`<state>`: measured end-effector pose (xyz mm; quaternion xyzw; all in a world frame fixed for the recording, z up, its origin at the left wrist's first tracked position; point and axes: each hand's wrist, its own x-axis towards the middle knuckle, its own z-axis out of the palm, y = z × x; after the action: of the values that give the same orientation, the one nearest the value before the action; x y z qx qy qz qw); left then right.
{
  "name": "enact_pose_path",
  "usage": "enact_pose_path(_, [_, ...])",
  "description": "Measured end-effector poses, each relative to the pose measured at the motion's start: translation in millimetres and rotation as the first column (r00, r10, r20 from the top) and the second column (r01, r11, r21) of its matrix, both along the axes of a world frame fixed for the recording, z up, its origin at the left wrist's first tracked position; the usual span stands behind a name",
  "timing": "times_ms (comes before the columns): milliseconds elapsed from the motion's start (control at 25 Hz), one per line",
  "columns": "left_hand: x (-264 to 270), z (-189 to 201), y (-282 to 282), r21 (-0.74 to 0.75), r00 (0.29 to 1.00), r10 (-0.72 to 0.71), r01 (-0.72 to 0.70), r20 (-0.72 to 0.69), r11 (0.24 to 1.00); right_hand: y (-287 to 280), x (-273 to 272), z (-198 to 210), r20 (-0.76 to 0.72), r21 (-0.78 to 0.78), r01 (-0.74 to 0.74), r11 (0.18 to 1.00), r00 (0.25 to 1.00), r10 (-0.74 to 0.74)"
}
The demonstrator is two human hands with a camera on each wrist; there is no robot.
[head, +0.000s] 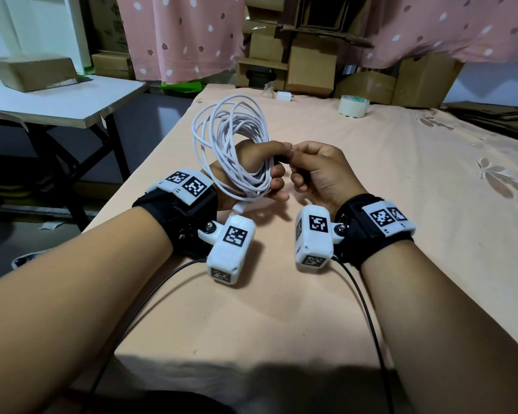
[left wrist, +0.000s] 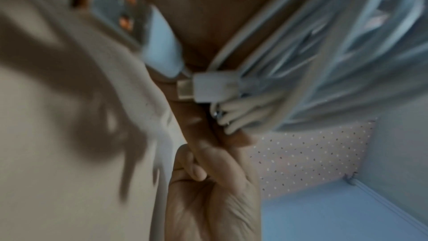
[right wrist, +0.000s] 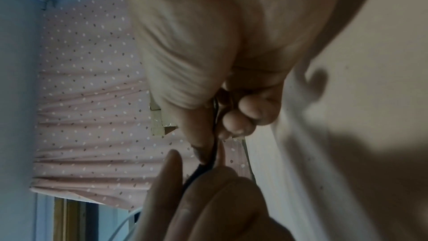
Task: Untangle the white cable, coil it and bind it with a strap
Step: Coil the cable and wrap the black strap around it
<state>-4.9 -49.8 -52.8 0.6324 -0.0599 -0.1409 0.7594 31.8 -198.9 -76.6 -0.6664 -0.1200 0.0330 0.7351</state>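
Observation:
The white cable (head: 231,144) is wound into a loose coil of several loops, held upright above the peach cloth. My left hand (head: 260,171) grips the lower part of the coil, fingers curled round the bunched strands (left wrist: 250,109). A white USB plug (left wrist: 208,87) hangs at the bottom of the bundle, close to the wrist. My right hand (head: 314,171) sits just right of the left and pinches a thin black strap (head: 281,159) between thumb and fingers; the strap (right wrist: 212,155) runs from the pinch toward the left hand's fingers.
The peach tablecloth (head: 371,204) covers the table. A tape roll (head: 353,106) and a small white charger (head: 284,96) lie at the far edge. Cardboard boxes (head: 311,67) stack behind. A white side table (head: 57,106) with a box stands at left. Black wrist-camera leads (head: 368,321) trail toward me.

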Motion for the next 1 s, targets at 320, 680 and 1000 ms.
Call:
enact_pose_path(320, [-1.6, -1.3, 4.0, -0.005, 0.996, 0.082, -0.081, 0.038, 0.997, 1.4, 2.3, 0.0, -0.083, 0.058, 0.051, 0.997, 0.995, -0.046])
enact_pose_path(680, [-3.6, -1.8, 6.4, 0.007, 0.983, 0.183, -0.183, -0.005, 0.983, 0.5, 2.8, 4.0, -0.112, 0.176, 0.25, 0.952, 0.966, -0.233])
enact_pose_path(1000, [0.0, -3.0, 6.2, 0.065, 0.951, 0.311, -0.309, -0.01, 0.949, 1.5, -1.2, 8.5, 0.052, 0.223, 0.225, 0.948, 0.969, -0.242])
